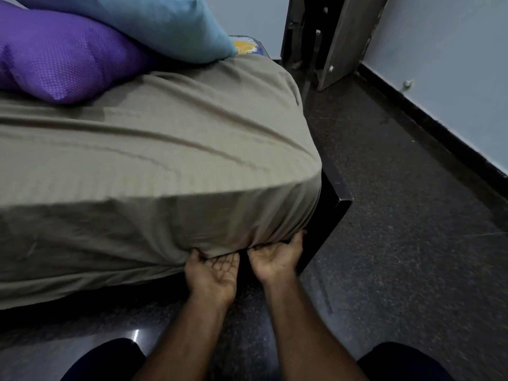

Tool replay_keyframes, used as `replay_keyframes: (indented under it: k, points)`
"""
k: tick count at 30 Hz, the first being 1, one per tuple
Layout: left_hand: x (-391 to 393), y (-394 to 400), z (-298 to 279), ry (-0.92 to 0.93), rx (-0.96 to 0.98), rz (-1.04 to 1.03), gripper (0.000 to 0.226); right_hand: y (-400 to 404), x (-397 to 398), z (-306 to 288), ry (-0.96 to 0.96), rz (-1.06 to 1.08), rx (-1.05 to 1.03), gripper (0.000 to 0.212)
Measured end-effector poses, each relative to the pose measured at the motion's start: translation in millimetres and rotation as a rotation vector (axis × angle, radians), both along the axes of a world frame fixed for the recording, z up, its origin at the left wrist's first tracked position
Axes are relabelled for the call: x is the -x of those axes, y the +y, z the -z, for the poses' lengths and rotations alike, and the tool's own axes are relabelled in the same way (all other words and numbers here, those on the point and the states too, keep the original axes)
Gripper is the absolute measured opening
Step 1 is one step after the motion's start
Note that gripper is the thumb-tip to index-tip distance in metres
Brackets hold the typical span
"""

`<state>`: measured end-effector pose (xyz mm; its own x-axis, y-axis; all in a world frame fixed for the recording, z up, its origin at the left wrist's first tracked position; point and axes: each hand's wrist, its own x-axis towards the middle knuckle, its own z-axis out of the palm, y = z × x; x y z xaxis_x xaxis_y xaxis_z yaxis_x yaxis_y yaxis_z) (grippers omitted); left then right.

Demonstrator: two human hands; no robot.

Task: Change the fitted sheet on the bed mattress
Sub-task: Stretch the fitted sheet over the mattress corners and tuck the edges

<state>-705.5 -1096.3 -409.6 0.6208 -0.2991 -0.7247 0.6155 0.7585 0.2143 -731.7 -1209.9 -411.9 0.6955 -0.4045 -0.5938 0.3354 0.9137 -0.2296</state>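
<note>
While both palms face up under the near corner of the mattress, the fitted sheet (154, 166) lies above and away from the grip, its hem gathered right at the fingertips. The left hand (213, 273) has its thumb against the hem and its fingers tucked beneath the fabric edge; the right hand (277, 257) sits just beside it, closer to the corner, fingers reaching under the sheet. How firmly either hand pinches the cloth cannot be told, since the fingertips are hidden. The sheet's long axis runs leftward from the grip along the bed's side. The right hand seems better placed to work the corner, which looks like the step in hand. The dark bed frame (334, 213) juts out just right of the grip, a hard edge to mind. Beyond it, open floor (412, 243) gives room. Two pillows (68, 53) rest far up the bed, well apart.
</note>
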Motion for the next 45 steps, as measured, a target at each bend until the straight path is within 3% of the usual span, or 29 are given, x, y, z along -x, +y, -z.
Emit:
replay_keyframes:
  k: [8,12,19,25,28,34,39,45]
  points:
    - [2.0,-10.5,-13.2,0.071,0.088,-0.102,0.071,3.3,1.2,-6.5,0.027,-0.001,0.036,0.086]
    - [-9.6,-19.5,-22.9,0.064,0.101,-0.172,0.052,2.9,9.6,-6.7,0.074,-0.042,0.045,0.087]
    - [-14.0,-23.5,-18.4,0.005,0.031,-0.17,0.053,3.1,11.1,-6.5,0.341,0.069,0.21,0.057]
    - [-8.1,23.7,-0.8,0.003,-0.12,0.17,0.057,0.4,4.7,-5.0,0.091,0.085,0.021,0.066]
    - [-7.6,40.2,2.9,0.012,-0.131,0.095,0.049,1.4,4.4,-0.1,0.058,0.078,0.014,0.069]
    - [-15.2,33.3,-5.0,0.006,0.019,-0.164,0.075,1.3,12.5,-1.2,-0.011,0.074,-0.013,0.082]
    - [-44.4,34.5,-5.4,-0.096,0.065,-0.256,0.053,0.7,15.9,-2.9,-0.038,0.064,-0.013,0.078]
    - [-38.9,73.4,7.3,-0.092,-0.182,0.121,0.044,1.9,10.1,-0.6,0.015,0.073,0.0,0.08]
